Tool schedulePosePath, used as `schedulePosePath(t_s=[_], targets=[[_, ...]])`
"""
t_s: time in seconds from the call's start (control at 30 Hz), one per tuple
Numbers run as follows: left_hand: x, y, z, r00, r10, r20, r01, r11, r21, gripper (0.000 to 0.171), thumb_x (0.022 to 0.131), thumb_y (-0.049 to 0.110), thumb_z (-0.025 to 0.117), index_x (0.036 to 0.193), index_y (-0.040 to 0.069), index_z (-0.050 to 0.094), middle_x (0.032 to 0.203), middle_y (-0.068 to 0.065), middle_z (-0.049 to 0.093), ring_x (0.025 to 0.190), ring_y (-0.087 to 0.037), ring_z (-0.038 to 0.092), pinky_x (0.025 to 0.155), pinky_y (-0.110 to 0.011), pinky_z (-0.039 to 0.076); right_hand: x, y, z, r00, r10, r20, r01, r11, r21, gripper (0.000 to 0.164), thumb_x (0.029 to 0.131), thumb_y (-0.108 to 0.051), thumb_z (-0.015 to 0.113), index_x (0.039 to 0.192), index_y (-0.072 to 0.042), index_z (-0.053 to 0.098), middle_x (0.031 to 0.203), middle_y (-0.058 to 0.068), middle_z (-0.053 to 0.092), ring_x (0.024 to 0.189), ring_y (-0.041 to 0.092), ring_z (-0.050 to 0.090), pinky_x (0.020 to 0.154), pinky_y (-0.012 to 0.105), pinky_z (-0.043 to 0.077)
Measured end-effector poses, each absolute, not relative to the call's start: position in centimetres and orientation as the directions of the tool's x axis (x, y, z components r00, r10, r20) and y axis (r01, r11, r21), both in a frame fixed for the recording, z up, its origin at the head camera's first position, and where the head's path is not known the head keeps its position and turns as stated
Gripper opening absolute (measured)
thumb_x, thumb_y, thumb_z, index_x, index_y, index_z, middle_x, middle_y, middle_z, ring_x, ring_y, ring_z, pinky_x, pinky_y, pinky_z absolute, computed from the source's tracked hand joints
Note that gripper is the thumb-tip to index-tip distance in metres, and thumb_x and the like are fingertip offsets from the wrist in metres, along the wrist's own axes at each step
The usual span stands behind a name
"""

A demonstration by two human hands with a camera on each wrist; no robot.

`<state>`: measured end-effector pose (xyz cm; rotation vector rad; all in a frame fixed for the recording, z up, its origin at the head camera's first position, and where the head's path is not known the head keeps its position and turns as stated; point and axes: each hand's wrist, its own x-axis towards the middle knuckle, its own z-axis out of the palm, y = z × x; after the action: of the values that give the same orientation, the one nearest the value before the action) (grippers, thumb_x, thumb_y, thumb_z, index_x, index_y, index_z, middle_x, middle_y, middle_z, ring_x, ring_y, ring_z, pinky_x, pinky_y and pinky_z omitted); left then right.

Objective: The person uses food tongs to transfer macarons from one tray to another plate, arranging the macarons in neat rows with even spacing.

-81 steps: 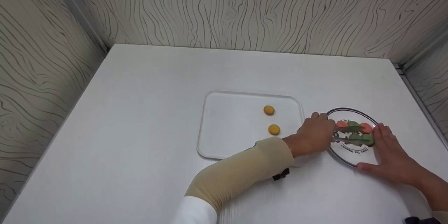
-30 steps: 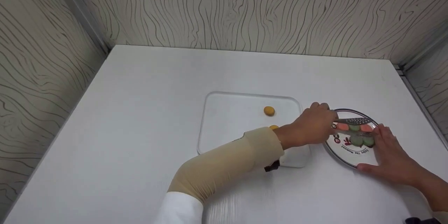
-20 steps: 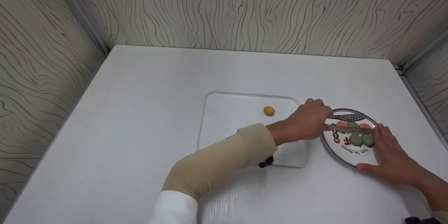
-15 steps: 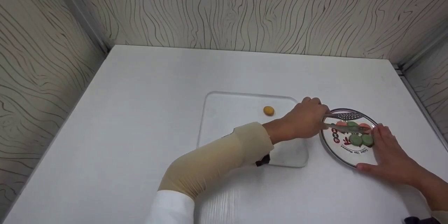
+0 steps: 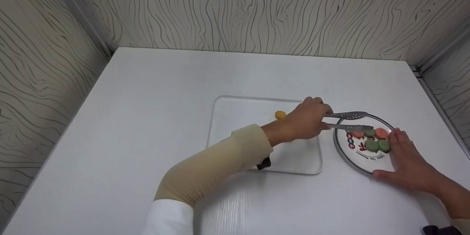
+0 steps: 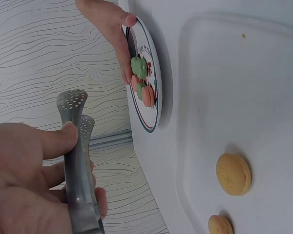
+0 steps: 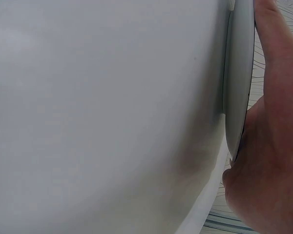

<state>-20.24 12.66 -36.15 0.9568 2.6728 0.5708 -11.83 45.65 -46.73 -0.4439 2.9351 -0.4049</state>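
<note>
My left hand (image 5: 308, 119) grips metal tongs (image 5: 350, 115) with perforated ends. Their arms stand apart, above the plate's left part, with nothing between the tips. On the round plate (image 5: 358, 158), which has a dark rim and printed lettering, lie several macarons, green (image 5: 371, 145) and pink (image 5: 381, 133). My right hand (image 5: 411, 165) rests along the plate's right edge, fingers and thumb extended. Two yellow macarons (image 6: 233, 174) sit on the white tray in the left wrist view; my left arm hides one of them in the head view.
The shallow white tray (image 5: 319, 159) lies left of the plate, beneath my left forearm. Both stand on a white table (image 5: 154, 125). Patterned panels (image 5: 220, 11) rise behind the table and at its sides.
My left hand with the tongs has drawn back leftward from over the macarons toward the tray. The tongs' arms have spread wider. My right hand has stayed on the plate.
</note>
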Motion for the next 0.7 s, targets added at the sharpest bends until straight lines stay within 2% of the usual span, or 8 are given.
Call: schedulePosePath(t_s=[0.2, 0.43, 0.6, 0.7], targets=[[-20.5, 11.2, -36.1, -0.747, 0.662, -0.065, 0.563, 0.681, 0.468, 0.036, 0.099, 0.026, 0.069, 0.134, 0.015, 0.066, 0.12, 0.006, 0.064, 0.106, -0.007, 0.048, 0.089, -0.015, 0.04, -11.9, 45.6, -46.7, -0.945, -0.3, -0.13, -0.254, 0.925, -0.283, 0.128, 0.084, -0.048, 0.079, 0.152, 0.019, -0.006, 0.158, 0.044, -0.005, 0.149, 0.047, -0.02, 0.108, 0.022, -0.023], [-20.8, 9.6, -36.5, -0.735, 0.678, -0.009, 0.59, 0.646, 0.484, 0.034, 0.099, 0.023, 0.068, 0.131, 0.011, 0.067, 0.118, 0.002, 0.065, 0.103, -0.01, 0.05, 0.087, -0.017, 0.04, -11.9, 45.3, -46.4, -0.947, -0.265, -0.182, -0.204, 0.933, -0.297, 0.13, 0.084, -0.052, 0.078, 0.152, 0.017, -0.009, 0.158, 0.042, -0.011, 0.148, 0.047, -0.022, 0.115, 0.039, -0.02], [-21.1, 8.6, -36.8, -0.752, 0.658, -0.032, 0.556, 0.66, 0.506, 0.035, 0.099, 0.022, 0.069, 0.132, 0.01, 0.067, 0.119, 0.001, 0.064, 0.102, -0.01, 0.049, 0.087, -0.017, 0.041, -11.8, 45.3, -46.5, -0.951, -0.263, -0.16, -0.205, 0.929, -0.307, 0.129, 0.084, -0.051, 0.079, 0.153, 0.017, -0.007, 0.159, 0.041, -0.009, 0.149, 0.047, -0.021, 0.114, 0.034, -0.021], [-21.3, 7.9, -37.0, -0.76, 0.648, -0.043, 0.542, 0.669, 0.509, 0.036, 0.099, 0.022, 0.069, 0.132, 0.01, 0.066, 0.121, 0.0, 0.064, 0.103, -0.011, 0.049, 0.087, -0.017, 0.041, -11.7, 45.3, -46.5, -0.953, -0.263, -0.151, -0.205, 0.926, -0.318, 0.129, 0.084, -0.049, 0.08, 0.154, 0.016, -0.007, 0.16, 0.04, -0.01, 0.149, 0.046, -0.021, 0.115, 0.037, -0.02]])
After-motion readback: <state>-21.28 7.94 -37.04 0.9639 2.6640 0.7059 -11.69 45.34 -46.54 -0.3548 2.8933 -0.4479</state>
